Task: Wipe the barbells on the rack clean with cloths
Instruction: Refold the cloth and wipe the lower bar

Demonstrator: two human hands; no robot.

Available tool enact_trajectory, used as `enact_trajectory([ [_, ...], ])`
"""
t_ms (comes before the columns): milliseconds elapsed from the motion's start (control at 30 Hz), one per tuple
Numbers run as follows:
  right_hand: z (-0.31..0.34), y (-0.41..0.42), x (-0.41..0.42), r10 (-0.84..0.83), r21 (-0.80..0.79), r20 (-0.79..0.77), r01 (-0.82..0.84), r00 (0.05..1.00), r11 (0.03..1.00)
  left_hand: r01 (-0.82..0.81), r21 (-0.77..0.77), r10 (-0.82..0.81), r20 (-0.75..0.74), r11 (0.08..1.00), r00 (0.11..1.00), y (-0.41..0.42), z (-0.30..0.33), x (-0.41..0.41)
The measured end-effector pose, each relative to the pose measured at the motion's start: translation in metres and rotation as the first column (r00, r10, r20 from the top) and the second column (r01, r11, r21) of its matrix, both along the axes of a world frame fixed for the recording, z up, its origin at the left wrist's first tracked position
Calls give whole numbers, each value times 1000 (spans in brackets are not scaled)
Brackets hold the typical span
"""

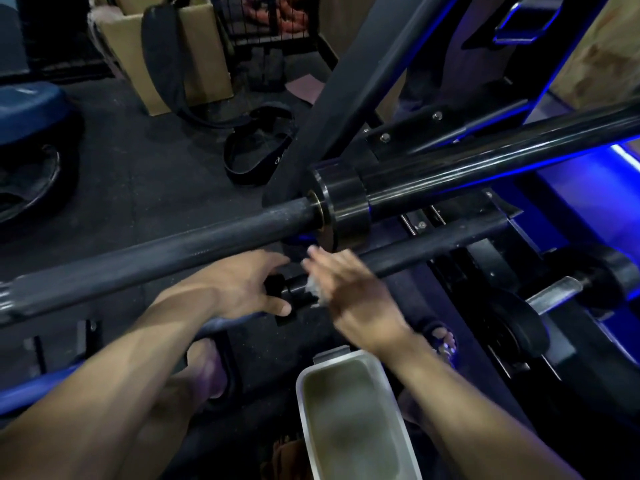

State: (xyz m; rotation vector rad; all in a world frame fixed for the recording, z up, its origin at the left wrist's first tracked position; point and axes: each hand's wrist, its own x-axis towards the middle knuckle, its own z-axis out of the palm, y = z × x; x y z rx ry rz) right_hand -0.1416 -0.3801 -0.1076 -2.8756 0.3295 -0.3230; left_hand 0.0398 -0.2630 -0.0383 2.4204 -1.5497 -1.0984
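The floor [145, 174] is dark and rubbery. A brown cardboard box [204, 53] stands on it at the back. Just right of the box is a black wire cage [273, 26]. In front of the box, a black belt [256, 157] lies on the floor. Far to the right of the box, blue light [623, 157] glows on blue frame parts

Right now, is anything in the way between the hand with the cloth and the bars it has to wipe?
Nothing visible blocks it. The right hand holds a whitish cloth right at a lower bar, which the left hand touches. The upper barbell runs just beyond both hands, with open space between.
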Motion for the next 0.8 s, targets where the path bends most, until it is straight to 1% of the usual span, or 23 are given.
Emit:
enact_trajectory([
  [33,-3,-17,-2,-119,-86,-115,109,986,990,-2,-1,2,-4,1000,1000,0,1,0],
  [67,-1,-33,-2,-303,-140,-204,278,931,950,-1,1,1,-6,1000,1000,1,1,0],
  [100,0,-41,-5,-457,-169,-243,427,856,888,0,8,0,-8,1000,1000,2,3,0],
  [133,2,-37,-4,-536,-136,-234,518,811,844,8,21,-8,-9,1000,1000,3,3,-1],
  [167,-2,-22,-1,-533,-125,-168,518,829,846,12,27,-11,-18,1000,1000,2,3,0],
  [200,-10,-1,2,-438,-69,-104,433,893,899,12,43,-11,-30,999,1000,2,4,0],
  [233,-20,19,4,-305,6,-22,305,952,952,8,54,-6,-39,998,999,1,4,0],
  [267,-23,30,5,-186,47,31,185,982,982,6,61,-4,-39,998,999,0,5,0],
  [300,-20,30,7,-92,2,20,92,996,996,2,63,0,-43,998,999,-1,5,0],
  [333,-15,16,8,-73,-90,-10,72,997,993,-5,60,8,-51,998,999,-1,4,1],
  [367,-10,-3,6,-99,-176,-74,85,992,981,-17,53,20,-65,998,998,0,3,1],
  [400,-1,-24,2,-190,-196,-191,152,963,969,-28,49,31,-77,998,997,0,3,1],
  [433,4,-45,-5,-329,-199,-286,281,900,939,-35,45,38,-82,998,996,1,2,1],
  [467,12,-60,-12,-466,-195,-310,424,829,884,-34,43,37,-73,998,997,2,1,1],
  [500,14,-65,-13,-567,-172,-315,542,761,823,-29,39,31,-55,999,998,2,0,1],
  [533,15,-59,-11,-609,-140,-290,596,739,790,-18,39,19,-38,999,999,1,-1,1],
  [567,11,-42,-4,-592,-147,-262,574,763,805,0,43,1,-24,999,1000,0,-2,0],
  [633,6,2,14,-424,-107,-198,411,884,905,53,46,-54,29,998,998,-3,-3,-3],
  [667,4,15,20,-337,-35,-135,335,932,942,80,38,-82,57,996,995,-5,-4,-4],
  [700,1,19,21,-231,-11,-100,231,968,973,93,34,-95,66,995,993,-7,-5,-6],
  [733,1,13,19,-150,-34,-110,148,983,988,99,32,-101,62,995,993,-10,-5,-10],
  [800,3,-14,5,-88,-147,-218,57,972,988,101,48,-104,58,994,993,-17,-5,-17],
])
